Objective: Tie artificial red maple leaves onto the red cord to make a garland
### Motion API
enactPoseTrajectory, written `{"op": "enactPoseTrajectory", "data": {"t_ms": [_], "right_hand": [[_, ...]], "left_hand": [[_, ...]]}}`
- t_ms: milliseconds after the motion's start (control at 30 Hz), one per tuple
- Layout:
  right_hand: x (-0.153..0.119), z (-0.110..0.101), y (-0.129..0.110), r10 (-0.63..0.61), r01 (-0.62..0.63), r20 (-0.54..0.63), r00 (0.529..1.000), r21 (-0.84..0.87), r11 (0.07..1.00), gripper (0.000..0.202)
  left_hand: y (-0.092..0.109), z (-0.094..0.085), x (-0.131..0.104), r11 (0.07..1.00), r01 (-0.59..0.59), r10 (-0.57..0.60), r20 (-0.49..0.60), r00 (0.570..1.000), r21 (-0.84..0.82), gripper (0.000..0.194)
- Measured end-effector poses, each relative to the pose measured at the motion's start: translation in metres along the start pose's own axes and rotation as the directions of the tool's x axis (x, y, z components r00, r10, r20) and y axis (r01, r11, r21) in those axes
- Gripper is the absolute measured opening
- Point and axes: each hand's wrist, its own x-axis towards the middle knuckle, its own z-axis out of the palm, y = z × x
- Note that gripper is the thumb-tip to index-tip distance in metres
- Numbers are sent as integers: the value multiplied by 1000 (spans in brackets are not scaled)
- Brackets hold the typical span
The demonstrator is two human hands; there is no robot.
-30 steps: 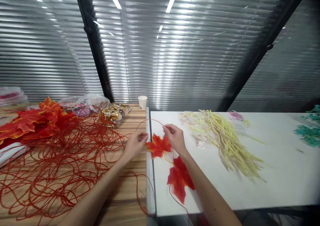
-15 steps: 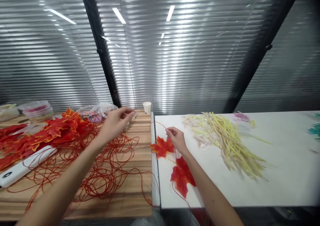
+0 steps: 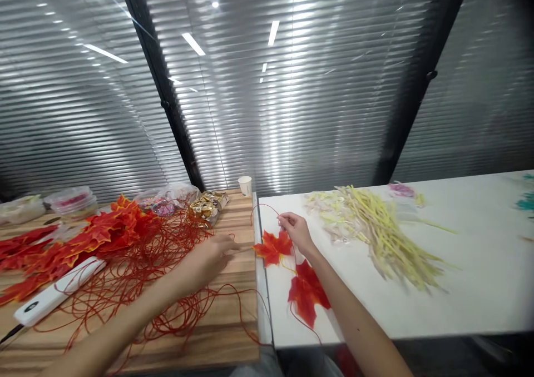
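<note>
Wood table (image 3: 241,217) beside white table (image 3: 479,266) | blinds (image 3: 334,115) behind | right hand (image 3: 297,232) pinches cord (image 3: 267,205) | left hand (image 3: 213,259) blurred, hold unclear

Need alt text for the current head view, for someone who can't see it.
A person's right hand pinches a red cord near two red leaves on a white table; the blurred left hand is over a wooden table, by a red tangle.

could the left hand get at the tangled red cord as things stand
Probably yes: the left hand is at the right edge of the tangled red cord, with nothing visible blocking the way.
</note>
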Motion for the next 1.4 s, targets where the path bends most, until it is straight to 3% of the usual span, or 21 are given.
{"op": "enactPoseTrajectory", "data": {"t_ms": [33, 100, 200, 267, 333, 433, 533, 733, 800, 867, 967, 1033, 1067, 1100, 1133, 1167, 1200, 1267, 1333, 1400], "right_hand": [[0, 0, -1, 4, -4, 3, 1000, 9, 1000, 25], [-1, 0, -2, 6, -7, 9, 1000, 22, 1000, 24], [0, 0, -2, 9, -9, 10, 1000, 42, 999, 23], [1, 1, -2, 7, -8, 16, 1000, 60, 998, 23], [2, 1, -1, 2, -4, 26, 1000, 71, 997, 23], [3, 0, 1, -12, 11, 15, 1000, 62, 998, 22], [3, -3, 1, -23, 23, -17, 1000, 13, 1000, 23], [5, -8, 0, -4, -21, -170, 985, -145, 989, 28], [6, -10, 2, -18, -23, -216, 976, -185, 982, 28], [7, -12, 5, -13, -35, -239, 971, -195, 980, 28], [9, -15, 10, 9, -62, -260, 966, -199, 978, 27], [9, -15, 12, 25, -71, -257, 966, -170, 983, 26], [9, -15, 12, 39, -75, -250, 967, -135, 988, 26], [9, -14, 12, 58, -80, -240, 969, -85, 993, 27], [8, -13, 10, 79, -86, -225, 971, -22, 996, 28], [8, -12, 8, 103, -95, -206, 973, 49, 994, 29], [7, -11, 6, 128, -108, -182, 975, 119, 987, 30], [5, -10, 0, 172, -139, -126, 977, 237, 961, 31], [4, -9, -5, 201, -169, -71, 977, 317, 933, 31], [3, -9, -8, 210, -186, -26, 977, 370, 910, 29]], "left_hand": [[15, 17, 12, 996, -89, 89, 73, 993, 8, 27], [36, 50, 35, 984, -161, 147, 152, 977, 80, 23], [45, 91, 59, 964, -200, 156, 239, 958, 174, 15], [42, 104, 67, 966, -203, 154, 276, 949, 160, 9], [35, 105, 71, 971, -192, 147, 283, 948, 139, 9], [21, 85, 75, 978, -189, 170, 186, 968, 91, 14], [1, 47, 75, 986, -165, 165, 35, 986, 11, 14], [-29, -41, 57, 997, 66, -63, -85, 994, 41, 17], [-31, -63, 48, 983, 172, -154, -217, 964, 68, 21], [-30, -80, 40, 952, 302, -246, -458, 854, 53, 24], [-23, -96, 30, 923, 381, -278, -776, 565, -53, 27], [-15, -101, 29, 929, 329, -299, -868, 397, -169, 28], [-11, -100, 30, 929, 267, -339, -879, 335, -256, 28], [-6, -97, 33, 912, 183, -408, -862, 302, -367, 28], [-1, -91, 37, 867, 86, -492, -815, 307, -491, 29], [4, -82, 42, 783, -11, -582, -738, 342, -622, 31], [8, -69, 48, 659, -74, -656, -620, 430, -748, 33], [16, -36, 62, 429, -91, -692, -392, 607, -899, 38], [21, 3, 77, 245, -67, -673, -219, 707, -967, 39], [23, 42, 88, 120, -78, -666, -139, 733, -990, 37]]}}
